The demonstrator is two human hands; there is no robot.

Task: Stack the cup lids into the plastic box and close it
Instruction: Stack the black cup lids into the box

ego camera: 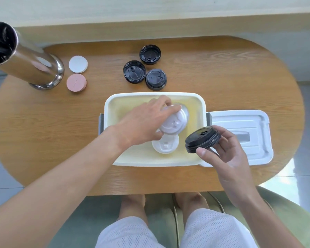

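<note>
The desk (43, 126) is an oval slab with a wood-grain surface. At its centre stands the plastic box (115, 104), a rectangular white tub with rounded corners, a cream interior and grey side latches. Its lid (240, 120), a flat white panel with moulded ridges, lies on the desk touching the box's right side. A polished metal cylinder (30, 63) with a dark lined opening stands at the far left corner.

The left hand (143, 122) reaches into the box and pinches a small stack of white domed cup lids (174, 124) between thumb and curled fingers, tilted. One white lid (166, 145) lies flat on the box floor just beneath it. The right hand (229, 151) holds a stack of black ridged lids (202, 138) over the box's right rim, gripped between thumb and fingers.

Three loose black lids (134, 71) lie clustered on the desk behind the box. Two round discs, one white (78, 64) and one pink (76, 82), rest beside the cylinder's base
</note>
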